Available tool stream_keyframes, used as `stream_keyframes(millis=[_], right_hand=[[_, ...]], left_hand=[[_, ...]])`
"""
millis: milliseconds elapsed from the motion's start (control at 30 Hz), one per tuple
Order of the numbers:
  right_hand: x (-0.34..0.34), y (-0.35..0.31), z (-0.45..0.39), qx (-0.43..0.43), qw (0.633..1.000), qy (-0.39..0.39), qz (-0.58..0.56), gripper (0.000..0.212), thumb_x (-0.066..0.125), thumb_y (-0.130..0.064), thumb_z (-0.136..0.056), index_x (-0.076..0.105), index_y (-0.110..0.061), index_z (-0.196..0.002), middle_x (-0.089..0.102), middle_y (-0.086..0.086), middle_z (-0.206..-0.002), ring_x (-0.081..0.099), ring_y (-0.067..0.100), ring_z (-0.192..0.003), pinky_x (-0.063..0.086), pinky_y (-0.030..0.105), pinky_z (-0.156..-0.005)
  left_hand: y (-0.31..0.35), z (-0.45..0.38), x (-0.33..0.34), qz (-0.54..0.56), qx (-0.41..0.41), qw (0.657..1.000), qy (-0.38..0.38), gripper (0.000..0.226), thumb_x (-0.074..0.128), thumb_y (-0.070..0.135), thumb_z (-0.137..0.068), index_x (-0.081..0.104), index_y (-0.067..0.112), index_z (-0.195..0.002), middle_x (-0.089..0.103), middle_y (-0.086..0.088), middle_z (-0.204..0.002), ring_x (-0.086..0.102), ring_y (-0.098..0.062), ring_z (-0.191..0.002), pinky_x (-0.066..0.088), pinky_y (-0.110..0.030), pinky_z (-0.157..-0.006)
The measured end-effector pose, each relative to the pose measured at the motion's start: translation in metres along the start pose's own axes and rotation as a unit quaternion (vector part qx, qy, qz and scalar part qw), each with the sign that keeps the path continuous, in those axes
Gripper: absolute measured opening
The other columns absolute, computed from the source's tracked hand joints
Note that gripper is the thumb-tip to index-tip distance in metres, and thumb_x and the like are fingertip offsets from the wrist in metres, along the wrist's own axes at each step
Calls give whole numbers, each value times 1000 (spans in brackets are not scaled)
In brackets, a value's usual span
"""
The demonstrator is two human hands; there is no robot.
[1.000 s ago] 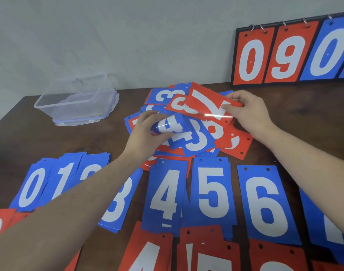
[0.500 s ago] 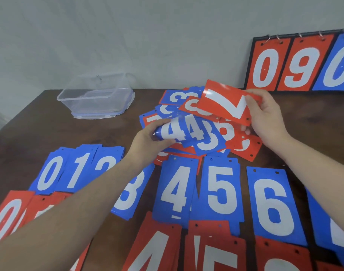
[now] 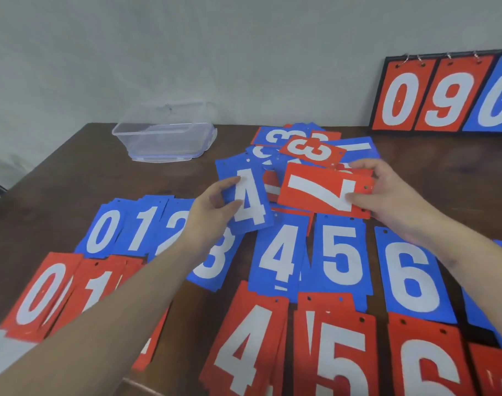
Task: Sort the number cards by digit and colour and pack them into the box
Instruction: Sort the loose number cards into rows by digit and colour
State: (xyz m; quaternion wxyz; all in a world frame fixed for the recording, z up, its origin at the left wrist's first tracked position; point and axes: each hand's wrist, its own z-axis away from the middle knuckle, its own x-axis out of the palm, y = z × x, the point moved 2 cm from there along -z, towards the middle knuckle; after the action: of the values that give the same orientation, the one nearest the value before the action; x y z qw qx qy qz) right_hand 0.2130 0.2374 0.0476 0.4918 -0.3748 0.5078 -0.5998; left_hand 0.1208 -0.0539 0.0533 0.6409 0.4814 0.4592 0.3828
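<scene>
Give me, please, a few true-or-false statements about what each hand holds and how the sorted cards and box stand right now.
1. The left hand holds a blue 4 card. True.
2. The right hand holds a blue 7 card. False: its red 7 card is red.
3. The clear plastic box already contains cards. False: no cards show inside it.
4. A blue 4 pile lies beside a blue 5 pile on the table. True.
5. The scoreboard lies flat on the table. False: it stands against the wall.
</scene>
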Motion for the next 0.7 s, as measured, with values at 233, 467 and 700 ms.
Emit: stream_keyframes(millis=[233,467,700], right_hand=[[29,-5,25,-3,1000,-20,-25,48,75,-24,-73,60,-31,-119,76,3,-113,75,26,-100,60,49,-86],[73,-4,40,-33,999,7,18,16,58,-29,-102,71,-24,-109,68,3,-77,63,17,-65,49,34,-67],[69,3,53,-9,998,47,35,18,59,-18,-102,61,-17,-120,56,14,-70,46,16,-50,41,27,-51]], left_hand=[[-8,42,-49,-5,-16,1000,25,49,52,-1,-99,62,37,-128,68,37,-93,72,-6,-95,58,-44,-91],[-32,78,-98,29,-37,995,86,38,59,15,-99,67,43,-124,59,29,-118,64,0,-109,55,-33,-98],[-29,79,-93,27,-44,998,47,38,63,17,-99,64,39,-129,60,22,-117,71,-3,-93,61,-27,-82]])
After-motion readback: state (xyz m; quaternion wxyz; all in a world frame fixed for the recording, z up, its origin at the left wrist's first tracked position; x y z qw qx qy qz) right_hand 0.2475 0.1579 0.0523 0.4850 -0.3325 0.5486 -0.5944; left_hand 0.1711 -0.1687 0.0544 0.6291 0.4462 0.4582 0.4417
